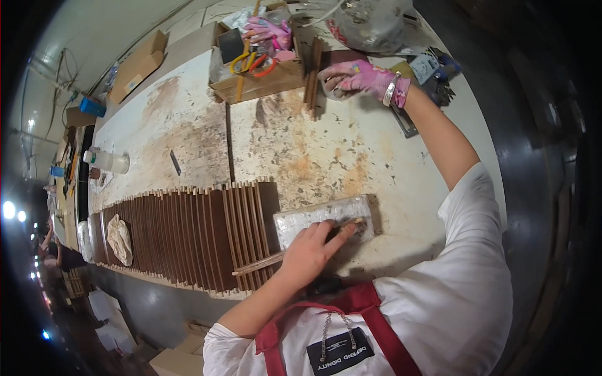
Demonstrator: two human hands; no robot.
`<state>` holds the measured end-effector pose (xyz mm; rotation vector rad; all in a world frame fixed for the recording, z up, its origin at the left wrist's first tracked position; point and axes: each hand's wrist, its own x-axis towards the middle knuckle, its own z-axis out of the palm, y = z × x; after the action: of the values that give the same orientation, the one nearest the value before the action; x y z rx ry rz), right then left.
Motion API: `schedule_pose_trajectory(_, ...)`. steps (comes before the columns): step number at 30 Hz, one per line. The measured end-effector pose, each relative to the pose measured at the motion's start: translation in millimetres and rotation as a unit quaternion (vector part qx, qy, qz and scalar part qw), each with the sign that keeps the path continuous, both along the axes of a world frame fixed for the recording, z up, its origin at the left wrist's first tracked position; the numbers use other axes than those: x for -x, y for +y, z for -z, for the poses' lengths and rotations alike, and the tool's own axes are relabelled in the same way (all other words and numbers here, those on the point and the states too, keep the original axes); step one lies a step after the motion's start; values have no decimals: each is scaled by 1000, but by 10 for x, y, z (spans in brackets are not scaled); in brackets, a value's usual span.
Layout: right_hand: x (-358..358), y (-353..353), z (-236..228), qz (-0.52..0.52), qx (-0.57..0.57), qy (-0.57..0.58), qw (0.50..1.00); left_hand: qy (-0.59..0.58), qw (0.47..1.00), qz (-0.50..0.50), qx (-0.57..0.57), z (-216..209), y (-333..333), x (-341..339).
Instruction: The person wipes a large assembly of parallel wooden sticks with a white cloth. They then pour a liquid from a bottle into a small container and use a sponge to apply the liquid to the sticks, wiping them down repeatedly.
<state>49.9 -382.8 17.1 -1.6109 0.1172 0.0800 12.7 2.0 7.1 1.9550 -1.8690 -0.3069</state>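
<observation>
While the left hand [310,247], bare, presses down near the lower middle of the frame, its fingers close around a thin wooden stick [285,257] that slants from lower left to upper right. The stick's upper end rests on a pale, plastic-wrapped block [326,216] lying flat on the bench [326,156]; its lower end crosses the nearest dark slats.

Right hand [354,78], in a pink glove, reaches to the upper middle of the frame. It lies against a small stack of dark wooden slats [312,78] standing on edge beside a cardboard box [263,78]. Cannot tell whether it grips them or only touches them.

Long row of dark brown slats [188,235] runs from the lower centre toward the left edge, packed side by side. A crumpled pale rag [119,238] sits on top of the row at far left.

Box holds a spare pink glove [269,28] and tools with orange and yellow handles [251,62]. Clear plastic bag [370,25] at top centre. White bottle [106,161] lies on the bench at upper left. Bench surface is stained and worn.
</observation>
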Motion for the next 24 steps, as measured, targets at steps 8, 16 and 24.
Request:
schedule_pose_trajectory(8,891,545,136,5,-99,21,995,-32,999,9,3,46,-23,9)
schedule_pose_trajectory(16,1987,1223,796,277,-61,49,958,-77,997,-2,-4,76,-55,81)
schedule_pose_trajectory(24,2496,1840,1352,407,209,-53,888,-86,996,18,3,93,-81,75)
